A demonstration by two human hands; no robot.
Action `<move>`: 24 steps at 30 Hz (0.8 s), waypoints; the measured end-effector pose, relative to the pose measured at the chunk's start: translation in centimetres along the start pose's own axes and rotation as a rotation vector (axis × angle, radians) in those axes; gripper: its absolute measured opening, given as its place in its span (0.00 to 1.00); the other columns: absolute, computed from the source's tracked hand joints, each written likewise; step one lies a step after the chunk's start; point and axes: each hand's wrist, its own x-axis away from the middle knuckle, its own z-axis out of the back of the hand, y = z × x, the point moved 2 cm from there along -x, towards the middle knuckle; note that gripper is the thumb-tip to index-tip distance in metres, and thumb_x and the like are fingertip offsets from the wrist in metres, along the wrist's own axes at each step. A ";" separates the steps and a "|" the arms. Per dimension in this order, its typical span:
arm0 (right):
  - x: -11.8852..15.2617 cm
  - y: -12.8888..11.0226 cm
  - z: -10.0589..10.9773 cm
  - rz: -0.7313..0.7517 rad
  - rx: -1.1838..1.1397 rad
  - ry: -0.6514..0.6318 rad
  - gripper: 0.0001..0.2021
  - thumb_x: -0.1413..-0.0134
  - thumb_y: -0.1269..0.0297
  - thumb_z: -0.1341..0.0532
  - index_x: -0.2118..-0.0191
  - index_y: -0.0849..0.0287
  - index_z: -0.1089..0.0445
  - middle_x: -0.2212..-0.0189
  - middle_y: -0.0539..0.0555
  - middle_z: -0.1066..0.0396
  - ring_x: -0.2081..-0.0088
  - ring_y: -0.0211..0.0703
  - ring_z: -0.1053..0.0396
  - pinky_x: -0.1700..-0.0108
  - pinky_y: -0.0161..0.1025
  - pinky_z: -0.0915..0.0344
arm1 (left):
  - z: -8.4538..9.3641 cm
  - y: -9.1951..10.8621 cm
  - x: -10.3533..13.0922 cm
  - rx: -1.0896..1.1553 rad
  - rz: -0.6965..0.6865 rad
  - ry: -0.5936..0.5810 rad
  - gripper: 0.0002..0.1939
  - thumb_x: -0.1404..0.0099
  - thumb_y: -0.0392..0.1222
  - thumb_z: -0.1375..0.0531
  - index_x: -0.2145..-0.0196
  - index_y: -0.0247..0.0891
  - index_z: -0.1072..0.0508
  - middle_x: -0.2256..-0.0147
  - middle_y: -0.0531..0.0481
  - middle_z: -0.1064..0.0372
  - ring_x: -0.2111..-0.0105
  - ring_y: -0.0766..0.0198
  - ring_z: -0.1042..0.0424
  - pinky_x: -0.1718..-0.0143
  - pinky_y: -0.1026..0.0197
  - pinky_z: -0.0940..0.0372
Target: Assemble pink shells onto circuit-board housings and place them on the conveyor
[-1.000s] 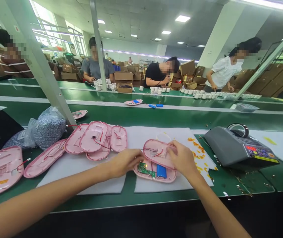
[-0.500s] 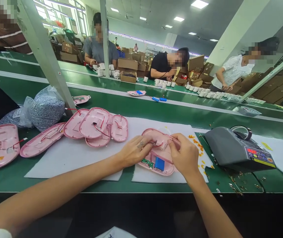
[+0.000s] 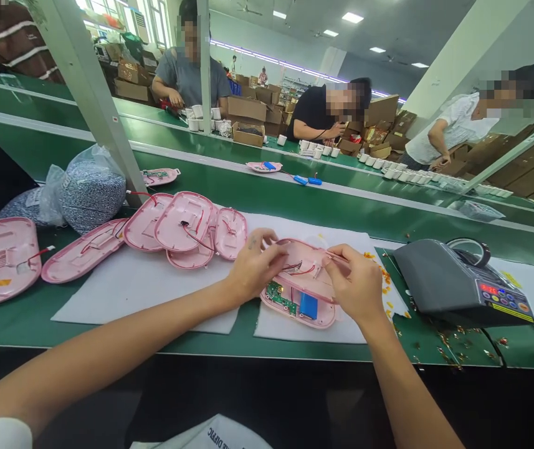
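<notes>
A pink shell half (image 3: 311, 290) with red wires is held tilted between my hands. My left hand (image 3: 258, 265) pinches its left edge, and my right hand (image 3: 357, 280) grips its right end. Partly under it lies another pink shell half (image 3: 276, 307), which carries a green circuit board (image 3: 281, 297) and a blue battery (image 3: 308, 305). That lower half rests on a white foam sheet (image 3: 267, 330). To the left, several pink shells with red wires (image 3: 185, 219) overlap in a pile.
A grey tape dispenser (image 3: 453, 287) with a red display stands at right, beside scattered orange scraps (image 3: 388, 290). A bag of dark speckled material (image 3: 91, 193) sits at left by a slanted post (image 3: 84, 81). People work across the green bench.
The upper shell half has been lifted and tilted, and my left hand has moved from the wires at its middle to its left edge. The view has shifted slightly.
</notes>
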 end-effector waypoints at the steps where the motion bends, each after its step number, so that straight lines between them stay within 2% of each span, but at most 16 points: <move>1: -0.2 0.2 0.0 -0.014 -0.014 -0.010 0.10 0.46 0.57 0.44 0.69 0.56 0.29 0.71 0.52 0.26 0.70 0.43 0.32 0.68 0.37 0.42 | -0.1 -0.2 0.0 0.108 0.073 -0.024 0.02 0.33 0.34 0.42 0.62 0.37 0.31 0.55 0.44 0.37 0.65 0.66 0.32 0.61 0.59 0.31; 4: -0.7 0.8 -0.4 -0.069 -0.054 -0.067 0.10 0.47 0.56 0.43 0.69 0.56 0.30 0.72 0.52 0.26 0.70 0.44 0.31 0.67 0.38 0.42 | -0.5 -0.9 0.2 0.434 0.357 -0.113 0.08 0.36 0.34 0.40 0.59 0.38 0.36 0.58 0.48 0.34 0.66 0.68 0.30 0.65 0.65 0.30; 6: -1.0 0.7 -0.8 -0.075 -0.062 -0.140 0.10 0.47 0.57 0.44 0.68 0.56 0.30 0.70 0.52 0.25 0.69 0.44 0.31 0.65 0.39 0.40 | -0.7 -0.9 0.4 0.532 0.504 -0.134 0.11 0.38 0.35 0.39 0.59 0.38 0.37 0.60 0.49 0.33 0.65 0.67 0.29 0.67 0.65 0.30; 8: -1.3 0.1 -1.5 -0.038 -0.067 -0.203 0.09 0.48 0.58 0.43 0.66 0.55 0.29 0.67 0.52 0.24 0.65 0.45 0.29 0.62 0.40 0.39 | -0.8 -0.7 0.5 0.575 0.580 -0.163 0.11 0.38 0.38 0.40 0.59 0.38 0.38 0.60 0.50 0.33 0.68 0.68 0.29 0.68 0.64 0.29; 11: -1.8 -1.0 -2.5 0.015 -0.054 -0.266 0.10 0.49 0.58 0.41 0.62 0.54 0.28 0.64 0.51 0.24 0.63 0.45 0.30 0.61 0.39 0.40 | -1.0 -0.4 0.8 0.607 0.640 -0.218 0.11 0.37 0.42 0.41 0.60 0.38 0.39 0.63 0.50 0.32 0.72 0.67 0.28 0.71 0.63 0.30; 15: -2.7 -1.5 -3.4 0.021 0.038 -0.326 0.06 0.52 0.61 0.40 0.67 0.54 0.28 0.71 0.50 0.26 0.68 0.43 0.32 0.66 0.37 0.44 | -0.9 -0.3 0.7 0.588 0.653 -0.227 0.14 0.40 0.47 0.40 0.61 0.39 0.39 0.65 0.50 0.32 0.70 0.64 0.27 0.72 0.64 0.30; 18: -3.0 -1.8 -3.5 -0.001 0.108 -0.325 0.07 0.54 0.58 0.38 0.68 0.54 0.28 0.72 0.50 0.26 0.67 0.44 0.32 0.67 0.37 0.44 | -0.6 0.1 0.0 0.542 0.679 -0.252 0.21 0.43 0.51 0.38 0.58 0.38 0.39 0.62 0.48 0.31 0.70 0.62 0.27 0.73 0.63 0.32; 20: -3.0 -2.1 -3.7 0.004 0.120 -0.323 0.10 0.53 0.56 0.38 0.66 0.54 0.28 0.70 0.50 0.25 0.66 0.44 0.31 0.67 0.37 0.42 | -0.5 0.4 -0.5 0.445 0.734 -0.344 0.23 0.43 0.54 0.40 0.55 0.38 0.39 0.66 0.51 0.29 0.72 0.62 0.28 0.75 0.65 0.36; 22: -3.0 -2.2 -3.7 0.036 0.088 -0.319 0.11 0.52 0.56 0.38 0.64 0.55 0.28 0.68 0.51 0.24 0.64 0.45 0.29 0.64 0.37 0.40 | -0.4 0.4 -1.0 0.284 0.756 -0.495 0.19 0.39 0.55 0.44 0.58 0.39 0.36 0.75 0.58 0.31 0.76 0.64 0.31 0.76 0.67 0.41; 24: -2.9 -1.3 -2.8 0.071 -0.011 -0.264 0.10 0.50 0.59 0.37 0.61 0.55 0.28 0.64 0.51 0.24 0.61 0.44 0.28 0.58 0.37 0.37 | -0.3 0.2 -1.2 0.198 0.730 -0.570 0.17 0.36 0.58 0.47 0.62 0.42 0.35 0.78 0.61 0.31 0.77 0.65 0.32 0.76 0.67 0.43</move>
